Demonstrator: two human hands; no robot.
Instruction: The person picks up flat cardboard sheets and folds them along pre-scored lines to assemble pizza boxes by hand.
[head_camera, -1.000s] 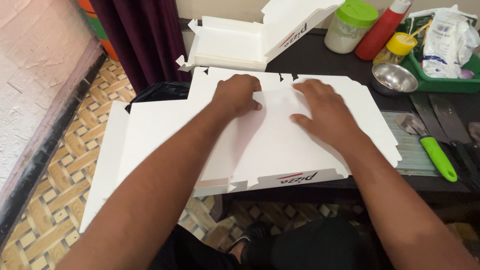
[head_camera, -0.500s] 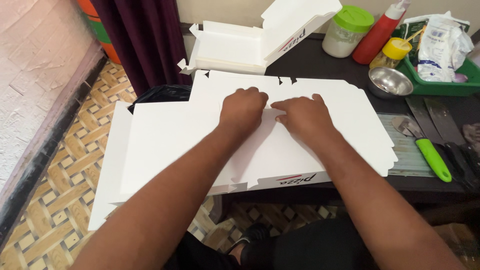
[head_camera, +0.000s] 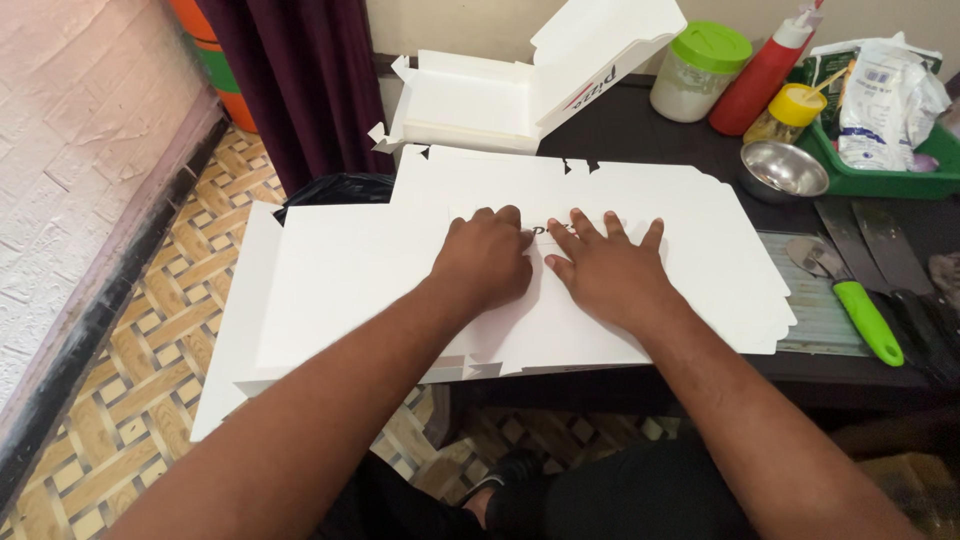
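Single head-worn camera, looking steeply down and forward over the person's own forearms. Sitting close above the dark table (head_camera: 640, 130), which is filling the centre and right; patterned floor (head_camera: 130, 400) is showing at near left, wall at far edge. No second view sharing the scene.

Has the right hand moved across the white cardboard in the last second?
Yes. The right hand has slid left across the flat cardboard sheet, away from the green-handled cutter, closer to the left hand.

Likely a small pizza kitchen: flat white boxes (head_camera: 640, 270), sauce bottle (head_camera: 765, 70), pizza cutter (head_camera: 850, 295).
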